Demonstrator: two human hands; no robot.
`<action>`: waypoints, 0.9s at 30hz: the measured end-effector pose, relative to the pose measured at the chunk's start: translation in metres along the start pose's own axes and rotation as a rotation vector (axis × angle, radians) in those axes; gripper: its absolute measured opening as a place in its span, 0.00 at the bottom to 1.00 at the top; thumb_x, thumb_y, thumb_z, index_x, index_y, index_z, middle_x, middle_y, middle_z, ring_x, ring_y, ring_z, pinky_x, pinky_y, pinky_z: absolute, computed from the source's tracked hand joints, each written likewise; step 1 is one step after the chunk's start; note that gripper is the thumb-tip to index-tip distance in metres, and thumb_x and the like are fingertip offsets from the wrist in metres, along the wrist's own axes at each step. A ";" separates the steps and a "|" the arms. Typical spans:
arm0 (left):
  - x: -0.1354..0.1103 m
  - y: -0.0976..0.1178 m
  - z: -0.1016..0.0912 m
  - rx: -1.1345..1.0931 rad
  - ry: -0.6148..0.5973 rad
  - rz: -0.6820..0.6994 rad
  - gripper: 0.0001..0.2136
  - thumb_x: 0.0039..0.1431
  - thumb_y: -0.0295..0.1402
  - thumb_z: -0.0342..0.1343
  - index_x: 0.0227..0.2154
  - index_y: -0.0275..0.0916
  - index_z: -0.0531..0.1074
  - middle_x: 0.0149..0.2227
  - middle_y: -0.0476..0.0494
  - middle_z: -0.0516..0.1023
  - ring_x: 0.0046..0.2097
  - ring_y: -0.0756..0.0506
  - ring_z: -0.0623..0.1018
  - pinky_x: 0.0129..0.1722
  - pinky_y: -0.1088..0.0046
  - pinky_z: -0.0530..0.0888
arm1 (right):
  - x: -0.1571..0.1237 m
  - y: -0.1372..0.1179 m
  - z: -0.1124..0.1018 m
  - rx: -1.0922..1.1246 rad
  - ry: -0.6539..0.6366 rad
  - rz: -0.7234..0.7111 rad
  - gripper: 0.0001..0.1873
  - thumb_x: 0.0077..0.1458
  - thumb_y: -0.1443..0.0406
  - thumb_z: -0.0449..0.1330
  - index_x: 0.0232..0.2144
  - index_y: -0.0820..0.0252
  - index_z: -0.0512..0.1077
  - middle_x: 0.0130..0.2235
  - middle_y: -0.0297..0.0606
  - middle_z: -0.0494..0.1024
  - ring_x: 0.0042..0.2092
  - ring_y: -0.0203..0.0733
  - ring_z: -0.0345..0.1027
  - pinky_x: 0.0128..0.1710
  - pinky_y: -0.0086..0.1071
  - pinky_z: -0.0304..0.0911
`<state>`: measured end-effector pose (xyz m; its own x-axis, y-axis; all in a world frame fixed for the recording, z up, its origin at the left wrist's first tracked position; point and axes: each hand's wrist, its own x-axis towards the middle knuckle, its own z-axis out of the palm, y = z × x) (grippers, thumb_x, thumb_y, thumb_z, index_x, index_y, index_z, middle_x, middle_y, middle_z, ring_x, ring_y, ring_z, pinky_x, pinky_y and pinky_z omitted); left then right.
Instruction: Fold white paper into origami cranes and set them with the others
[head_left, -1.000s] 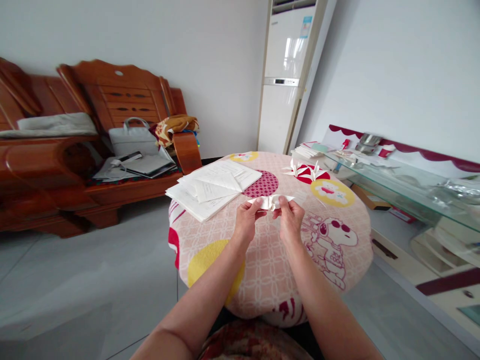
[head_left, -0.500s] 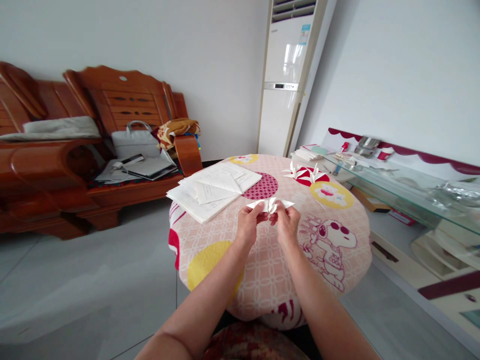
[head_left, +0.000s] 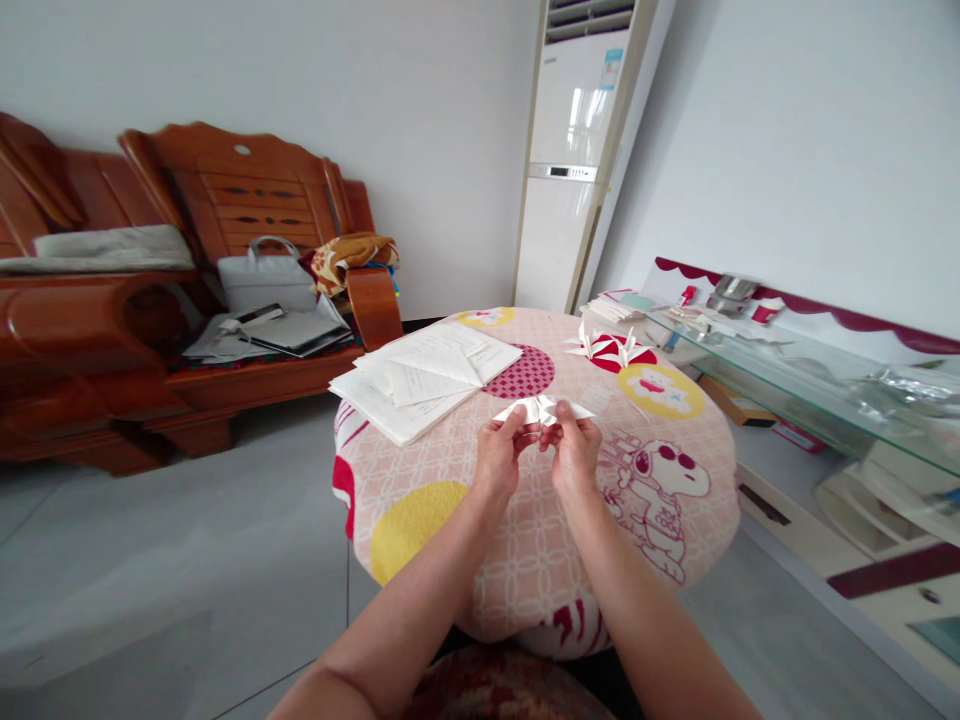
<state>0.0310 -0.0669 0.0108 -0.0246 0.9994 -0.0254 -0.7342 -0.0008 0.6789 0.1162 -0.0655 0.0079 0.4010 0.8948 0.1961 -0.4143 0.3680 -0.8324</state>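
Both my hands hold a small white folded paper figure [head_left: 541, 408] above a round table covered with a pink cartoon cloth [head_left: 660, 520]. My left hand [head_left: 499, 455] pinches its left side with fingers closed. My right hand [head_left: 576, 452] pinches its right side, thumb and fingers pressed together close to the left hand. The paper's pointed flaps stick out to both sides above my fingertips. A stack of white paper sheets [head_left: 424, 377] lies on the table to the far left of my hands. Finished white folded paper figures [head_left: 609, 343] sit at the table's far edge.
A wooden sofa [head_left: 150, 300] with a grey bag [head_left: 266, 275] and papers stands at the left. A tall white air conditioner [head_left: 574, 150] stands in the corner. A glass shelf unit [head_left: 810, 370] with small items runs along the right wall. Grey floor tiles lie at the left.
My hands have drawn closer together on the folded paper, which sits slightly lower in view. The camera shifted a little.
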 end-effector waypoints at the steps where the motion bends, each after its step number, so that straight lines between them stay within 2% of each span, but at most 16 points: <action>1: 0.001 0.001 -0.001 -0.005 -0.007 -0.031 0.11 0.47 0.35 0.68 0.29 0.31 0.76 0.23 0.46 0.78 0.23 0.52 0.75 0.25 0.79 0.71 | 0.000 0.000 -0.001 0.010 -0.018 0.017 0.18 0.50 0.54 0.65 0.21 0.61 0.69 0.16 0.28 0.68 0.16 0.30 0.57 0.15 0.26 0.53; 6: 0.004 0.006 -0.006 -0.031 -0.039 -0.142 0.07 0.52 0.31 0.65 0.29 0.31 0.76 0.21 0.48 0.76 0.21 0.54 0.73 0.23 0.83 0.70 | 0.002 -0.003 -0.003 0.047 -0.083 0.104 0.18 0.49 0.53 0.66 0.21 0.60 0.69 0.16 0.28 0.67 0.15 0.29 0.57 0.14 0.25 0.52; 12: 0.006 0.011 -0.005 -0.056 -0.007 -0.210 0.06 0.56 0.29 0.63 0.27 0.32 0.74 0.20 0.50 0.74 0.20 0.55 0.71 0.21 0.85 0.68 | 0.001 -0.004 -0.002 0.059 -0.118 0.137 0.19 0.47 0.53 0.67 0.19 0.61 0.69 0.15 0.28 0.67 0.15 0.29 0.56 0.13 0.25 0.50; 20: 0.006 0.014 -0.003 -0.158 0.048 -0.338 0.08 0.64 0.25 0.55 0.27 0.32 0.72 0.20 0.51 0.71 0.19 0.58 0.68 0.19 0.88 0.67 | 0.001 -0.003 -0.001 0.073 -0.142 0.224 0.18 0.47 0.55 0.67 0.19 0.61 0.67 0.15 0.28 0.68 0.14 0.30 0.57 0.13 0.26 0.51; 24: 0.005 0.014 -0.005 -0.119 -0.003 -0.365 0.08 0.63 0.25 0.56 0.27 0.32 0.72 0.19 0.50 0.71 0.19 0.57 0.69 0.20 0.87 0.68 | 0.001 -0.004 -0.001 0.053 -0.120 0.285 0.17 0.46 0.57 0.66 0.17 0.61 0.67 0.14 0.29 0.68 0.13 0.31 0.57 0.12 0.26 0.50; 27: 0.004 0.013 -0.007 -0.039 -0.073 -0.301 0.08 0.59 0.29 0.60 0.26 0.32 0.72 0.19 0.50 0.72 0.19 0.55 0.70 0.20 0.84 0.69 | 0.000 -0.005 0.000 0.021 -0.110 0.231 0.16 0.46 0.57 0.65 0.18 0.61 0.68 0.14 0.29 0.68 0.13 0.30 0.57 0.12 0.25 0.50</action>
<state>0.0171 -0.0631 0.0144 0.2456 0.9548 -0.1676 -0.7263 0.2958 0.6205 0.1187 -0.0673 0.0118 0.2033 0.9774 0.0576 -0.5016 0.1545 -0.8512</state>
